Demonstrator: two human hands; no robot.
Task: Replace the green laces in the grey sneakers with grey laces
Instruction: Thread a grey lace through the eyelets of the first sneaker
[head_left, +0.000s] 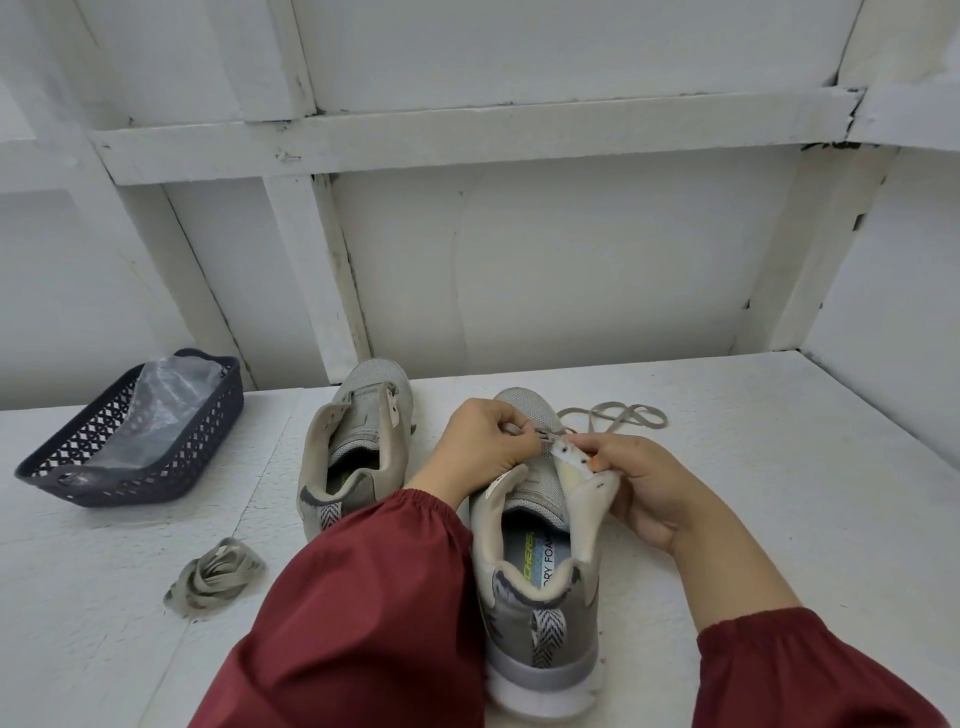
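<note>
Two grey sneakers stand on the white table, heels toward me. The right sneaker (540, 561) is between my hands. My left hand (483, 447) pinches a grey lace (613, 418) at the front eyelets. My right hand (644, 488) grips the right eyelet flap and holds it outward. The lace's loose length lies looped on the table past the toe. The left sneaker (353, 447) stands unlaced beside it. A bundled grey lace (215, 579) lies at the lower left. No green lace is in view.
A dark plastic basket (156, 457) holding a clear plastic bag (166, 400) sits at the left of the table (779, 519). White wall panels and beams rise directly behind the table. My dark red sleeves cover the bottom of the view.
</note>
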